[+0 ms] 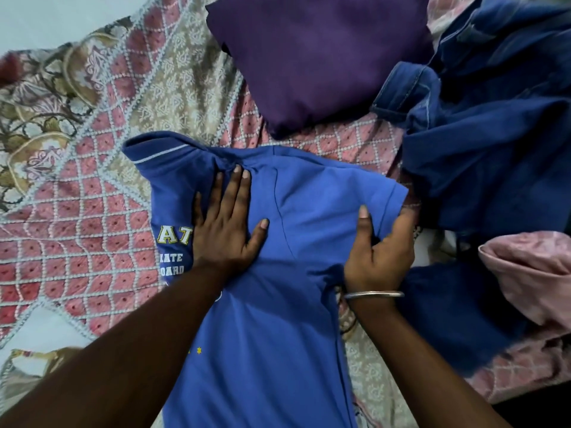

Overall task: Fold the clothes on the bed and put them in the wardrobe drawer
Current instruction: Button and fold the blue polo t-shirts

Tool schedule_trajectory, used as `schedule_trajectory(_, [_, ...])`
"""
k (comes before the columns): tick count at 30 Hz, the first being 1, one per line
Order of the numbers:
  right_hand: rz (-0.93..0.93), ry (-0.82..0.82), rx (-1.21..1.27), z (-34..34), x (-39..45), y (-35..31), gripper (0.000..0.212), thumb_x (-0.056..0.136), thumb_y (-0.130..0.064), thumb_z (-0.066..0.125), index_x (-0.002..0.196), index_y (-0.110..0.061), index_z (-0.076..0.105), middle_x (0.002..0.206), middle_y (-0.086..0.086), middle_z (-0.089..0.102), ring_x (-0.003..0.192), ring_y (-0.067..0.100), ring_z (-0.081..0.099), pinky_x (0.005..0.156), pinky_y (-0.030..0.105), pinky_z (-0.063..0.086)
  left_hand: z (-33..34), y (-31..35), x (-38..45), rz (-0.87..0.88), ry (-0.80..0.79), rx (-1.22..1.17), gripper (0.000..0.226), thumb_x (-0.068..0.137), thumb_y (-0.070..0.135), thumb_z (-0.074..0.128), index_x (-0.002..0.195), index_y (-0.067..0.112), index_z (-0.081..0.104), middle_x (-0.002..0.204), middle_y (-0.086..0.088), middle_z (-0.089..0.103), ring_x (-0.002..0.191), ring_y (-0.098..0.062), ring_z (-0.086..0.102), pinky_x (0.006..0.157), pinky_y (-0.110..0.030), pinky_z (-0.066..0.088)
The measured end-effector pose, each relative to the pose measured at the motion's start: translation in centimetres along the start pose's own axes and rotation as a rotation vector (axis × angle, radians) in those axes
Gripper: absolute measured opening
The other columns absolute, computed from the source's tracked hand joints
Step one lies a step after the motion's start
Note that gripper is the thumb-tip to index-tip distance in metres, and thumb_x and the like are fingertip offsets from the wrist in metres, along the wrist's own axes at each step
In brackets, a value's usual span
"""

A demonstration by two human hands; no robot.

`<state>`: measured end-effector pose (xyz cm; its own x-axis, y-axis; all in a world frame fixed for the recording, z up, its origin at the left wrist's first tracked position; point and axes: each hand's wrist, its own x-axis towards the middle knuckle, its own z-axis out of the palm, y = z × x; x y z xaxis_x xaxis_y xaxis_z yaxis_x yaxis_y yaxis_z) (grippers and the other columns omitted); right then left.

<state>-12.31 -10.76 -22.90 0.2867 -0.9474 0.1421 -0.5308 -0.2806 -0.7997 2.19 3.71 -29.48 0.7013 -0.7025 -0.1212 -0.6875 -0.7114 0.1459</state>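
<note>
Currently on bed: royal-blue short-sleeved polo shirt with white-striped collar and yellow-and-white lettering (278, 304), spread over pink-and-beige patterned quilted bedspread (92, 211), collar toward upper left, body running down to bottom edge of view.

Left hand (225, 230): flat on chest of shirt just below collar, fingers straight and spread, thumb angled out to the right, palm pressing cloth down. Lettering partly covered by the wrist side of this hand.

Right hand (378, 251): at shirt's right sleeve, thumb on top of cloth, fingers curled round sleeve edge and partly hidden beneath it, gripping the sleeve. Thin silver metal bangle (374, 294) on right wrist.

Beyond shirt, near top centre: folded dark-purple cloth garment (309, 63), lying on bedspread, apart from collar.

To the right: heap of dark-blue denim garments with pale stitching (494, 134), crumpled, just beside the held sleeve; touching or not, cannot tell. More dark-blue cloth below right wrist.

Far right edge: pale-pink crumpled cloth item (534, 273), resting against denim heap.

Wardrobe drawer out of view.
</note>
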Motion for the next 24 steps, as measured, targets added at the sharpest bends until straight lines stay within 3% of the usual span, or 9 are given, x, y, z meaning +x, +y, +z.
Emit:
schedule_trajectory(4, [0.188,-0.024,0.087,-0.2,0.2,-0.9,0.028,0.093,-0.018,0.066,0.114,-0.004,0.054,0.103,-0.002,0.061,0.094,0.015,0.057,0.084,0.02,0.043,-0.3,0.0,-0.2,-0.004,0.026,-0.049,0.079,0.092,0.061,0.028,0.158,0.023,0.01,0.165,0.008,0.006,0.151,-0.011,-0.003,0.118,-0.038,-0.009])
schedule_trajectory(8, [0.371,-0.05,0.16,-0.1,2.0,-0.4,0.02,0.086,-0.017,0.073,0.098,-0.018,0.056,0.087,-0.007,0.062,0.081,0.013,0.06,0.086,0.043,0.052,-1.8,-0.1,-0.7,-0.017,0.128,-0.309,0.067,0.093,0.051,0.042,0.152,0.021,0.034,0.159,0.005,0.032,0.149,-0.015,0.021,0.12,-0.04,0.003])
schedule_trajectory(10, [0.277,-0.064,0.111,-0.4,1.8,-1.5,0.017,0.085,-0.018,0.072,0.095,-0.018,0.058,0.085,-0.005,0.064,0.079,0.015,0.061,0.083,0.044,0.053,-3.8,0.6,-1.8,-0.032,0.275,-0.495,0.045,0.093,0.037,0.049,0.132,0.014,0.058,0.132,-0.001,0.06,0.128,-0.021,0.051,0.11,-0.044,0.034])
schedule_trajectory(12, [0.07,-0.038,0.03,-0.7,1.0,-3.1,0.017,0.084,-0.017,0.069,0.098,-0.011,0.061,0.088,0.003,0.066,0.08,0.02,0.059,0.08,0.04,0.051,-6.1,2.3,-3.2,-0.111,0.292,-0.886,0.035,0.092,0.037,0.052,0.11,0.011,0.068,0.104,0.0,0.07,0.101,-0.017,0.064,0.089,-0.034,0.048])
schedule_trajectory(14, [-0.219,-0.098,-0.134,-0.6,-0.7,-5.7,0.027,0.083,-0.014,0.066,0.11,-0.008,0.062,0.096,0.011,0.068,0.08,0.028,0.06,0.068,0.037,0.049,-8.5,3.8,-3.7,-0.321,0.052,-1.391,0.046,0.086,0.051,0.053,0.106,0.012,0.068,0.091,-0.004,0.072,0.088,-0.017,0.068,0.076,-0.026,0.048])
schedule_trajectory(16, [-0.432,-0.224,-0.301,0.2,-3.0,-8.2,0.038,0.081,-0.013,0.066,0.119,-0.014,0.061,0.095,0.012,0.066,0.071,0.036,0.062,0.052,0.038,0.049,-9.3,3.7,-3.5,-0.637,-0.222,-1.808,0.058,0.082,0.065,0.053,0.111,0.016,0.065,0.094,-0.006,0.07,0.085,-0.022,0.066,0.069,-0.031,0.047])
schedule_trajectory(18, [-0.498,-0.375,-0.403,1.6,-5.6,-10.0,0.043,0.08,-0.015,0.067,0.122,-0.021,0.061,0.09,0.01,0.064,0.062,0.036,0.062,0.046,0.037,0.048,-9.5,2.6,-3.6,-0.78,-0.287,-2.058,0.069,0.079,0.072,0.053,0.113,0.012,0.058,0.097,-0.011,0.062,0.087,-0.03,0.059,0.071,-0.033,0.046])
schedule_trajectory(22, [-0.517,-0.751,-0.19,3.5,-9.8,-10.5,0.044,0.078,-0.008,0.061,0.121,-0.016,0.06,0.103,0.013,0.06,0.082,0.04,0.063,0.06,0.047,0.055,-9.5,0.1,-4.5,-0.721,-0.076,-2.152,0.031,0.092,0.038,0.057,0.081,0.012,0.069,0.074,-0.002,0.066,0.069,-0.018,0.063,0.065,-0.022,0.053])
schedule_trajectory(24, [-0.513,-0.709,-0.115,3.1,-11.1,-9.9,0.035,0.084,-0.011,0.057,0.118,-0.01,0.063,0.111,0.013,0.062,0.095,0.037,0.062,0.074,0.047,0.055,-9.2,-0.8,-4.6,-0.706,-0.138,-1.955,0.012,0.082,0.023,0.07,0.078,0.014,0.065,0.067,-0.001,0.062,0.059,-0.017,0.06,0.055,-0.023,0.051])
